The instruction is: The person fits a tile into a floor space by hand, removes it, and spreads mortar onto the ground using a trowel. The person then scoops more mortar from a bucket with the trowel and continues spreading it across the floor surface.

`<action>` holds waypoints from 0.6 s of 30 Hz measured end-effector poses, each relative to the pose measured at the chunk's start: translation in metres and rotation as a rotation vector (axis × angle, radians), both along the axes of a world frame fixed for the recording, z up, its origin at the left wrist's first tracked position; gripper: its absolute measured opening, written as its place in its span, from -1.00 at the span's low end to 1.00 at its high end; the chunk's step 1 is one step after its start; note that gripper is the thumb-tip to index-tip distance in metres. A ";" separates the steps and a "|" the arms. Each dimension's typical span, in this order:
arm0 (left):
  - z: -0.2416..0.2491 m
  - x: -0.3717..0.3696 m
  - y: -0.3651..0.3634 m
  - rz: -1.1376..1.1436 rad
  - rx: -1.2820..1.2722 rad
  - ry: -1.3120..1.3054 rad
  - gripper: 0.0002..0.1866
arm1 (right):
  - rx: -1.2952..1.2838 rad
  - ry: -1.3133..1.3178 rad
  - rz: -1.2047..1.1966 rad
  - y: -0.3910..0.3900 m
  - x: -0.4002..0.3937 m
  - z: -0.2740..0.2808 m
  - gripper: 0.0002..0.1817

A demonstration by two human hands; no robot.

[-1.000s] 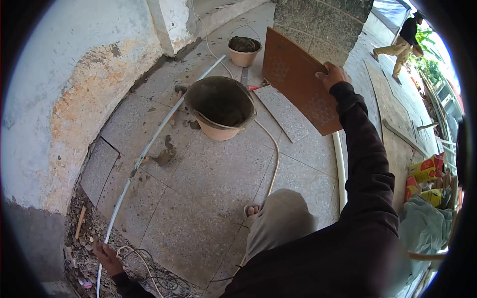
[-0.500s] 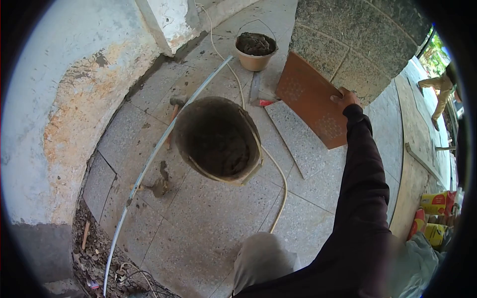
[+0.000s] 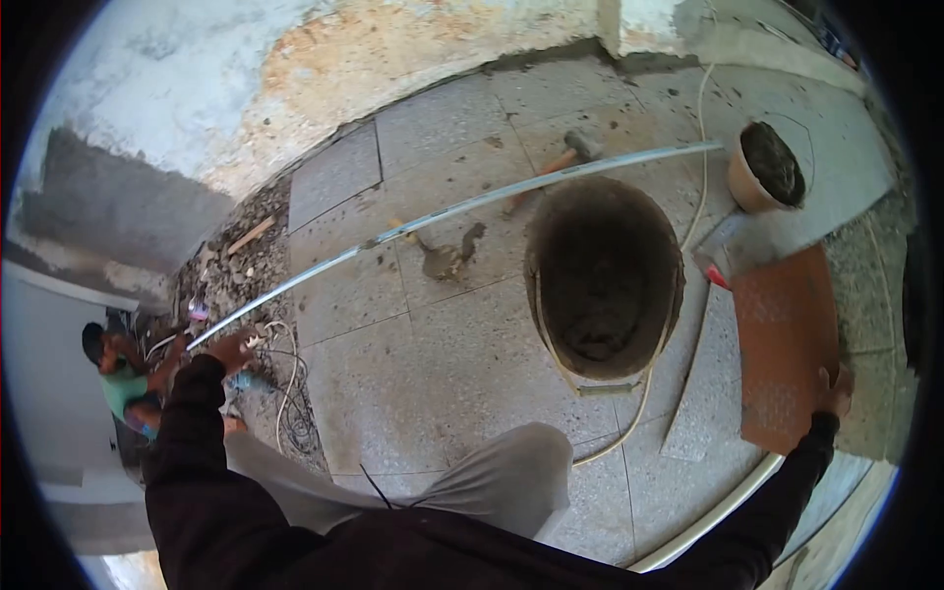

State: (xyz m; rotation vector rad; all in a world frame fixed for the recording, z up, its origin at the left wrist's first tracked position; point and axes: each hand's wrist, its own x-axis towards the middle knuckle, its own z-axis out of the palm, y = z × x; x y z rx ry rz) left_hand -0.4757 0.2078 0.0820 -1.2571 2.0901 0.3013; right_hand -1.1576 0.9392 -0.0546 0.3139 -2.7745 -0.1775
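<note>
My right hand grips the edge of a reddish-brown patterned panel, which stands tilted beside a rough block surface. At the left, my left hand reaches out just below the near end of a long pale metal bar. Its fingers look spread, though small and partly blurred, and no held object is plain. Between my arms stands a large dirty bucket with dark wet mix in its bottom. A smaller tan bucket, filled with dark mortar, sits farther back.
A hammer and a trowel lie on the stone-tiled floor. A pale hose passes behind the large bucket. Rubble and loose cables lie at left. Another person crouches near the bar's end.
The view has swung left and down. My left hand, the other person and my knees have come into view. My right hand stays on the panel, which now stands more upright.
</note>
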 end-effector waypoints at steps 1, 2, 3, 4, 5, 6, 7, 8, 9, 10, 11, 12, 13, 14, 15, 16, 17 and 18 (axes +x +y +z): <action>0.000 0.020 -0.011 -0.012 -0.072 0.090 -0.51 | 0.135 0.145 0.115 0.014 -0.010 -0.010 -0.50; 0.004 0.036 -0.020 -0.028 -0.145 0.179 -0.52 | 0.125 0.149 0.135 0.018 -0.008 -0.016 -0.50; 0.043 0.000 0.013 0.051 -0.217 0.106 -0.53 | 0.141 0.262 0.122 0.019 -0.006 -0.021 -0.50; 0.046 0.024 0.001 0.061 -0.295 0.168 -0.53 | 0.152 0.374 0.108 0.016 -0.007 -0.027 -0.50; 0.056 0.034 -0.001 0.111 -0.319 0.228 -0.52 | 0.141 0.369 0.131 0.017 -0.010 -0.033 -0.50; 0.065 0.045 -0.001 0.156 -0.338 0.283 -0.52 | 0.143 0.336 0.063 0.023 -0.013 -0.036 -0.50; 0.066 0.067 -0.006 0.170 -0.341 0.267 -0.52 | 0.147 0.302 -0.008 0.023 -0.015 -0.040 -0.50; 0.061 0.093 -0.015 0.137 -0.432 0.333 -0.52 | 0.152 0.290 0.007 0.021 -0.015 -0.042 -0.50; 0.053 0.114 -0.020 0.104 -0.518 0.402 -0.52 | 0.168 0.252 -0.060 0.019 -0.015 -0.040 -0.49; 0.043 0.125 -0.021 0.118 -0.505 0.395 -0.52 | 0.188 0.219 -0.127 0.016 -0.014 -0.034 -0.49; 0.031 0.137 -0.021 0.131 -0.525 0.339 -0.51 | 0.203 0.223 -0.112 0.011 -0.013 -0.027 -0.49; 0.021 0.146 -0.025 0.138 -0.547 0.286 -0.50 | 0.198 0.188 -0.144 0.004 -0.009 -0.023 -0.49; 0.014 0.137 -0.022 0.237 -0.506 0.237 -0.47 | 0.191 0.156 -0.180 -0.002 -0.004 -0.018 -0.48; -0.013 0.168 -0.041 0.151 -0.450 0.224 -0.48 | 0.194 0.166 -0.178 -0.004 -0.004 -0.017 -0.48; -0.049 0.199 -0.067 0.063 -0.403 0.214 -0.49 | 0.224 0.164 -0.250 -0.005 -0.005 -0.020 -0.47; -0.069 0.196 -0.076 0.119 -0.313 0.329 -0.52 | 0.250 0.162 -0.322 -0.007 -0.005 -0.025 -0.46; -0.087 0.195 -0.086 0.134 -0.284 0.360 -0.53 | 0.240 0.181 -0.313 -0.019 -0.001 -0.029 -0.46; -0.100 0.187 -0.095 0.118 -0.258 0.373 -0.55 | 0.226 0.226 -0.349 -0.016 0.006 -0.034 -0.46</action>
